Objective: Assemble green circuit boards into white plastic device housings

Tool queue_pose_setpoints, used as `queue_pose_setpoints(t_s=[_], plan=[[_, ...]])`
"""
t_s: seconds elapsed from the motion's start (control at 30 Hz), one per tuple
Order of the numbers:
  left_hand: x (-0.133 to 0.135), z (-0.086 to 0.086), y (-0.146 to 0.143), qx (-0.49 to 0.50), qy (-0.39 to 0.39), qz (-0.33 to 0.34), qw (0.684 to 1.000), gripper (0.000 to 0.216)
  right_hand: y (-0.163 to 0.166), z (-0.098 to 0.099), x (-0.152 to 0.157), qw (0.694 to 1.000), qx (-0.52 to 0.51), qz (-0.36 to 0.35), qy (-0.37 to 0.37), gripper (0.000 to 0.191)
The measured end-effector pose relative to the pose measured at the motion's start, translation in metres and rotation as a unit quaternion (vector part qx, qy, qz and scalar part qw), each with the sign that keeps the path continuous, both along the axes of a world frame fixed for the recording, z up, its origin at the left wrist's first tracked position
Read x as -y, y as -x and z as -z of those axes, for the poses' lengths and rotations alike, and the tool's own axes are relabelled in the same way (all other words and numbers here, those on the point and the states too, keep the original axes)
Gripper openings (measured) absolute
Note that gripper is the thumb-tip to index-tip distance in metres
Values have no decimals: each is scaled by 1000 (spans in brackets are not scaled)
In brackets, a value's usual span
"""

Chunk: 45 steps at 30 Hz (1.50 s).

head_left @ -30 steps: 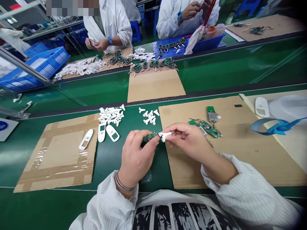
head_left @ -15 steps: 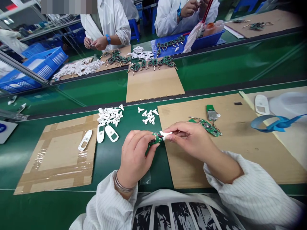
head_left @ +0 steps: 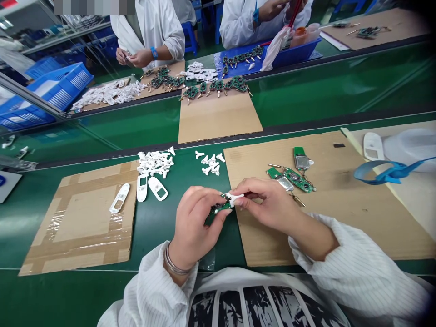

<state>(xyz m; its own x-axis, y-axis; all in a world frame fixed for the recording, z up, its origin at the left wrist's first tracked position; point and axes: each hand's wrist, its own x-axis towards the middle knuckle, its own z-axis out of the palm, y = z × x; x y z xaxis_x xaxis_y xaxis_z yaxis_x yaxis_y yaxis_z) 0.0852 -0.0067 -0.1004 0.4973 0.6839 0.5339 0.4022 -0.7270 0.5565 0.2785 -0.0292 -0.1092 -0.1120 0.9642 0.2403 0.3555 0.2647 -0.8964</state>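
Note:
My left hand (head_left: 197,222) pinches a small green circuit board (head_left: 218,208) between thumb and fingers. My right hand (head_left: 262,202) holds a small white plastic part (head_left: 234,197) by its fingertips, pressed against the end of that board. Both hands meet just above the green belt. To the right of my right hand, several circuit boards with metal pins (head_left: 298,179) lie on a cardboard sheet (head_left: 323,227). Two white oval casings (head_left: 142,187) and a third (head_left: 119,198) lie to the left, beyond my left hand.
Piles of small white plastic parts (head_left: 154,163) lie on the green conveyor belt (head_left: 153,254), beside a taped cardboard sheet (head_left: 78,227). A blue strap (head_left: 384,171) lies at right. Beyond a raised divider, co-workers handle boards; a blue crate (head_left: 57,88) stands at left.
Both hands have moved slightly toward me, and the white part now sits closer against the board's end. A silver-topped board beside my right hand has come into view.

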Motion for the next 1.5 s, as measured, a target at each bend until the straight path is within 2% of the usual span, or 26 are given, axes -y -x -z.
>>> queue_pose_setpoints(t_s=[0.2,0.4,0.47,0.6,0.7,0.77,0.83,0.9,0.97,1.0,1.03,1.13,1.23,1.33,1.43,1.5], plan=[[-3,10,1,-16,74,-46,996,30,3,12,-1,993,-54,-20,107,22],[-5,11,4,-19,74,-33,996,39,4,23,0,977,-112,-53,174,23],[-4,14,3,-34,79,-36,996,40,7,25,1,983,-69,-60,160,23],[0,25,-3,-53,93,-37,994,34,11,31,2,993,84,-53,68,24],[-9,27,4,-18,122,-12,992,34,6,32,-1,992,98,-49,57,22],[-24,24,21,-7,139,-72,988,28,-2,31,-4,994,84,-20,62,21],[-44,19,48,-60,132,-224,964,21,-11,31,-6,995,69,25,67,24],[-62,16,76,-194,115,-374,900,22,-18,31,-8,994,62,49,76,27],[-74,17,97,-329,128,-439,826,30,-20,32,-8,994,61,55,76,29],[-77,19,103,-369,141,-444,804,34,-21,33,-8,994,63,56,73,29],[-78,22,106,-384,158,-437,798,37,-21,33,-7,994,67,56,68,30],[-77,31,105,-355,197,-388,828,38,-20,34,-6,993,88,61,47,30],[-74,37,101,-325,204,-339,859,31,-21,33,-6,993,101,62,30,29],[-74,40,98,-298,175,-322,881,25,-22,32,-5,993,98,49,31,30],[-78,37,96,-281,130,-315,897,27,-23,30,-5,994,96,40,39,29],[-83,33,94,-286,114,-275,911,28,-24,28,-4,993,101,39,44,29]])
